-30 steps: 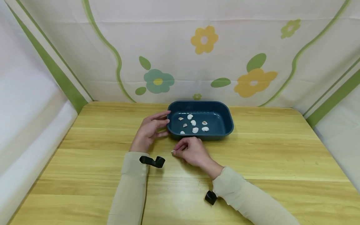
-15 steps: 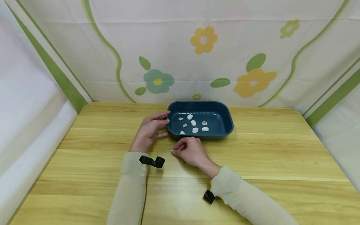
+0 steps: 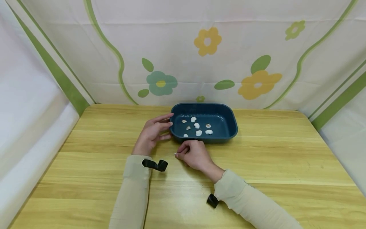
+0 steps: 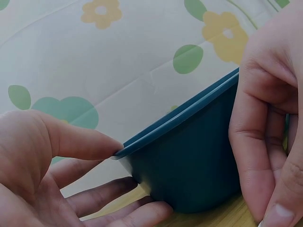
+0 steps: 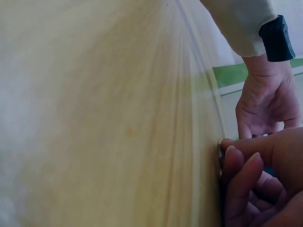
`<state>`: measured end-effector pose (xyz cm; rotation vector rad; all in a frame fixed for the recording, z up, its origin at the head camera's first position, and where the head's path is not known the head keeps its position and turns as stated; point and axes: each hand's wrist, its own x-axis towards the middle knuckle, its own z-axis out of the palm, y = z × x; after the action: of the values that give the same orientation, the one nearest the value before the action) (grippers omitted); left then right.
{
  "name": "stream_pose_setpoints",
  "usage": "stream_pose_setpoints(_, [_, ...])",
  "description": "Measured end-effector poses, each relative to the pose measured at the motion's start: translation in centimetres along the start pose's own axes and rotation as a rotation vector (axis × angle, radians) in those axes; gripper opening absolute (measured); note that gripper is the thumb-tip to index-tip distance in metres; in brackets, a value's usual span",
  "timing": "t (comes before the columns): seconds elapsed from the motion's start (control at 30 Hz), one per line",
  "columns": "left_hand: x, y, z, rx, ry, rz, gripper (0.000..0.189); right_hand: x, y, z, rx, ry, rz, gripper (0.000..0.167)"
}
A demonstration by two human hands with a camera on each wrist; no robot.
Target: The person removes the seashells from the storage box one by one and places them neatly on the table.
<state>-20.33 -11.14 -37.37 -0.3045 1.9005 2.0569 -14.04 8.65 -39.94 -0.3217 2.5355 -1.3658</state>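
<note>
A dark blue rectangular basin (image 3: 233,130) stands at the back of the table with several small seashells (image 3: 196,126) lying in its left half. My left hand (image 3: 151,132) is spread along the basin's left end. In the left wrist view its thumb (image 4: 87,142) touches the rim, and the other fingers rest against the outer wall. Just in front of the basin, my right hand (image 3: 194,154) pinches a small white shell (image 3: 175,154) between thumb and fingertips, low over the table. Most of that shell is hidden by the fingers.
The wooden table (image 3: 271,159) ends at a white cloth backdrop (image 3: 183,63) with printed flowers, right behind the basin. White cloth also hangs along both sides. A black wrist camera (image 3: 155,164) sits at the left cuff, another camera (image 3: 213,201) at the right.
My right forearm has shifted very slightly to the left, and less of the pinched shell shows. The left hand, the basin and the shells in it stay in place.
</note>
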Motion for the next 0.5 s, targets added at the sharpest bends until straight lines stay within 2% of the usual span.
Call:
stream_pose_setpoints(0.37, [-0.28, 0.12, 0.0, -0.013, 0.005, -0.009, 0.044, -0.32, -0.06, -0.13, -0.026, -0.008, -0.005, 0.01])
stream_pose_setpoints(0.5, [-0.36, 0.09, -0.02, -0.017, 0.004, -0.01, 0.044, -0.82, -0.51, -0.82, 0.005, -0.037, -0.012, 0.01])
